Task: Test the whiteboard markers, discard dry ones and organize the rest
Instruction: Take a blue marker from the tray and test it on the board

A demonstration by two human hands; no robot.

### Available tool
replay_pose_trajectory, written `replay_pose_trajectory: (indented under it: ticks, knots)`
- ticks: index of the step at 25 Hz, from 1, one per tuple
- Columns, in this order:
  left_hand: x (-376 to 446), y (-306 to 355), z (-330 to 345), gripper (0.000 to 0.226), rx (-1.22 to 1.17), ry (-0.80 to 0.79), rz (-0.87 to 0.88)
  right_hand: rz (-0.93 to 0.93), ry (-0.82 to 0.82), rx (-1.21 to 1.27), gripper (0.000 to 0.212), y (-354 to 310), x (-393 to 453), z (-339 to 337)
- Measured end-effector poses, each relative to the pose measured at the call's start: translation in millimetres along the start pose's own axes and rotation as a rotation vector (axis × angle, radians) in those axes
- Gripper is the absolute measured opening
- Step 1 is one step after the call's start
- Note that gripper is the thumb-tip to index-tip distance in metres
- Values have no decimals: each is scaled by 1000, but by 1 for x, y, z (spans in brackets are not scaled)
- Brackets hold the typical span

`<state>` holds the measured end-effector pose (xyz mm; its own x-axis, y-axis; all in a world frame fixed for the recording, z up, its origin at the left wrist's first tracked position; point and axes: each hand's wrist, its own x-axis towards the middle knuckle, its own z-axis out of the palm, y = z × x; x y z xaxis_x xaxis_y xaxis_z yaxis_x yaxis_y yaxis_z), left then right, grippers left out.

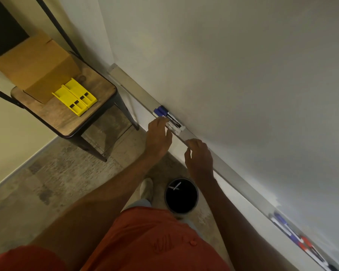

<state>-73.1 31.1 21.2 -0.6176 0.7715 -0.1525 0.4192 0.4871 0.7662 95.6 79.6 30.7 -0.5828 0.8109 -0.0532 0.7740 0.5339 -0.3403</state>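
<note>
The left hand (158, 137) reaches to the narrow grey metal ledge (137, 94) that runs along the bottom edge of the white whiteboard (243, 75). Its fingers are loosely spread and fairly straight, and the fingertips (162, 119) touch the nearer of the blue-capped whiteboard markers (169, 119), a tight group lying lengthwise on the ledge toward its far end; two blue caps show, with white barrels and dark labels, though the exact count is hard to tell. The right hand (200, 159) hovers just beside, over the ledge's front edge, fingers gently curled and slightly apart, holding nothing; whether the fingertips touch the ledge cannot be told.

Toward the ledge's near end lies a second row of blurred markers with blue and red caps (299, 239), too smeared to count.

On the mottled concrete floor below the hands stands a round dark waste bin (181, 196) with two or three pale stick-like items, possibly markers, inside. A wooden-seated stool with dark metal legs (67, 118) stands in the corner, carrying one brown cardboard box (35, 63) and two yellow plastic holders (74, 98) side by side near its front edge.
</note>
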Motion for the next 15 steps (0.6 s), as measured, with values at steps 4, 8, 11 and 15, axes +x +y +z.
replay_pose_trajectory:
  ticks: [4, 8, 11, 15]
  knots:
    - [-39, 10, 35, 38, 48, -94, 66, 122, -13, 26, 29, 25, -48, -8]
    - [-87, 32, 74, 38, 101, -177, 139, 214, 18, 77, 27, 68, -102, -17]
    - [-124, 53, 105, 36, 110, -217, 188, 265, 54, 85, 26, 106, -143, -26]
    - [-180, 88, 153, 36, 136, -320, 285, 368, 96, 112, 26, 163, -199, -43]
